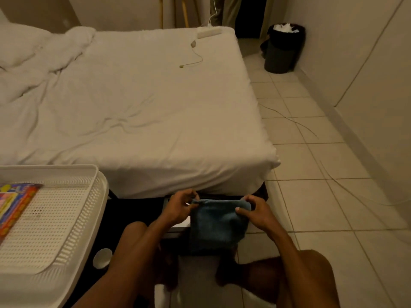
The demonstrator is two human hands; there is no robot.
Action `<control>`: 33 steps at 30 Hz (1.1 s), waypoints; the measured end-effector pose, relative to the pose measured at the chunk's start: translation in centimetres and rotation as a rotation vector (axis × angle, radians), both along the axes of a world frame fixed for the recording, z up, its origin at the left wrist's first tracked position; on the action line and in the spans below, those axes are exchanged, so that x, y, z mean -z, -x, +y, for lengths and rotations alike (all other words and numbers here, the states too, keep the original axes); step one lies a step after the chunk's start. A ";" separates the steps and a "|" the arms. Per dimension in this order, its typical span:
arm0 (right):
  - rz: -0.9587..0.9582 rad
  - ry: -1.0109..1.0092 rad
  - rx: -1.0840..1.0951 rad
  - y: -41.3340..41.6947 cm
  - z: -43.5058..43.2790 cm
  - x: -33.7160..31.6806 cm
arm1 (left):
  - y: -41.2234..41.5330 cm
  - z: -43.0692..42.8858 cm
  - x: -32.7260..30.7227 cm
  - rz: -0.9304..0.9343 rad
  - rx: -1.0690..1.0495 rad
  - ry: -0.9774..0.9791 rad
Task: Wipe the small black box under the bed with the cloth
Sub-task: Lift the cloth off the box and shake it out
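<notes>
A blue cloth (216, 225) hangs in front of me, held by its top corners. My left hand (179, 206) pinches the left corner and my right hand (255, 211) pinches the right corner. Behind and below the cloth, a small black box (175, 233) with a pale top surface sits on the floor at the foot edge of the bed (142, 103); the cloth and my left hand hide most of it. The bed is covered with a white sheet.
A white perforated plastic basket (55, 218) with a colourful packet in it stands at the left. A small white cup (102, 257) lies on the floor beneath it. A black bin (282, 50) stands in the far corner. Thin cables run over the tiled floor (322, 196) on the right.
</notes>
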State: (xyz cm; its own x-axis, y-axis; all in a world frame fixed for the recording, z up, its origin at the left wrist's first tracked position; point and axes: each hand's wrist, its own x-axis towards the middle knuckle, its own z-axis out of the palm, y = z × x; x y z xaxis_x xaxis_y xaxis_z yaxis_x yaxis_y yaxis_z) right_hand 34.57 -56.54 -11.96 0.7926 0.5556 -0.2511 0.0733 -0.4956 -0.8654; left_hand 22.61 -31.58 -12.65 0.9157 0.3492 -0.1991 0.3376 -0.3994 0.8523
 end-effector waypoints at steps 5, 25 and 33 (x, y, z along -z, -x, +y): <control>-0.044 0.091 -0.188 0.0 -1.2 -2.8 | 0.8 0.2 -2.4 -0.003 0.068 -0.100; -0.303 0.299 -0.368 1.6 0.3 -14.6 | 3.1 0.9 -16.7 -0.161 0.080 -0.313; -0.440 0.281 -0.344 2.7 1.6 -21.6 | 5.1 1.3 -24.4 -0.267 0.093 -0.448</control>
State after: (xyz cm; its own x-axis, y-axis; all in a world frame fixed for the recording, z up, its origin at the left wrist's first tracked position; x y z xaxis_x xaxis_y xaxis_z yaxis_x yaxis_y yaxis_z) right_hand 31.85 -54.96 9.68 0.6428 0.7572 -0.1157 0.5887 -0.5851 -0.5578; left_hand 17.55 -30.26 11.75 0.9452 0.2612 0.1958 0.0775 -0.7622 0.6427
